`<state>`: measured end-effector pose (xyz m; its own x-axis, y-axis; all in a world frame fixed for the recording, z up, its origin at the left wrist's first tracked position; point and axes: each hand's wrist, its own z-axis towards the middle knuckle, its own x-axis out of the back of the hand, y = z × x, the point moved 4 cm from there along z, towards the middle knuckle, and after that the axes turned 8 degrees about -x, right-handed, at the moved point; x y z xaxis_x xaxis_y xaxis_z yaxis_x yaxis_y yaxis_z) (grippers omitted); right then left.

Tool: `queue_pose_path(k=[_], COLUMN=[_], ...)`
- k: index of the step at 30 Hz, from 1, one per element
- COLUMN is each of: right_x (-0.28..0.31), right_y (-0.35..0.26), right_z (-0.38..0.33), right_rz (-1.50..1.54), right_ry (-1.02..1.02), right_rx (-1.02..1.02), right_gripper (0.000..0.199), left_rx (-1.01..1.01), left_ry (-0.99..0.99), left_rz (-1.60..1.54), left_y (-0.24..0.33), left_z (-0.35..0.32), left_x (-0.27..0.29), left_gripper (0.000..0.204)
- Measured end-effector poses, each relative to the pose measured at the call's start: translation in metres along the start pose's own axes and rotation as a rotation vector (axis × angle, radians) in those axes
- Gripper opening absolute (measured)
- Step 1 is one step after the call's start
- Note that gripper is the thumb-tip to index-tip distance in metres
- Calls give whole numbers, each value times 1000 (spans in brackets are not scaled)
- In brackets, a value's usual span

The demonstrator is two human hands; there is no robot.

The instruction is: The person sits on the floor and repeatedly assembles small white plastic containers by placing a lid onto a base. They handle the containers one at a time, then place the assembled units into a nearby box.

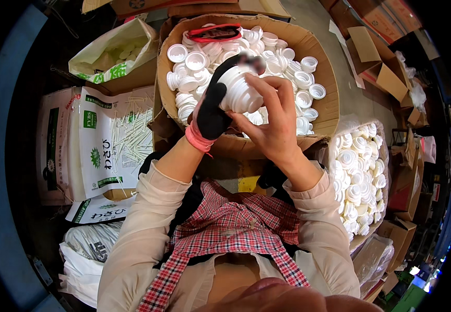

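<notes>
My left hand point(215, 101), in a black glove with a pink cuff, is closed around a white ribbed plastic piece point(241, 92). My bare right hand point(276, 122) grips the same piece from the right, its thumb below and its fingers over the top. Both hands are above a large cardboard box point(328, 83) full of loose white ribbed, ring-like plastic parts point(196, 61). The gloved fingertips are blurred. Whether the held piece is one part or several fitted together I cannot tell.
A red pouch point(214, 33) lies on the parts at the box's far side. To the right stands a lined box of cream-white ribbed pieces point(358, 179). Thin white sticks point(134, 125) lie on a printed sack at left, below a bag of pale discs point(124, 52).
</notes>
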<state>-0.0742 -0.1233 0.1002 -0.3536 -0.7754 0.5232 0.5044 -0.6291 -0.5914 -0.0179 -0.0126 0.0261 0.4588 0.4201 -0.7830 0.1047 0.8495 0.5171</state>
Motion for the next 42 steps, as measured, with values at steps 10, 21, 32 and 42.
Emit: queue_pose_path(k=[10, 21, 32, 42], right_x=[2, -2, 151, 437], right_y=[45, 57, 180, 303], right_z=[10, 8, -120, -330], right_rz=[837, 923, 457, -630], right_ry=[-385, -343, 297, 913], right_rx=[-556, -609, -922, -1307], right_gripper=[45, 31, 32, 39], left_rx=[26, 47, 99, 327], left_ry=[-103, -114, -92, -125], left_rz=[302, 484, 654, 974], left_y=[14, 14, -9, -43], left_z=[-1, 4, 19, 18], left_x=[-16, -14, 24, 22], left_gripper=[76, 63, 45, 37])
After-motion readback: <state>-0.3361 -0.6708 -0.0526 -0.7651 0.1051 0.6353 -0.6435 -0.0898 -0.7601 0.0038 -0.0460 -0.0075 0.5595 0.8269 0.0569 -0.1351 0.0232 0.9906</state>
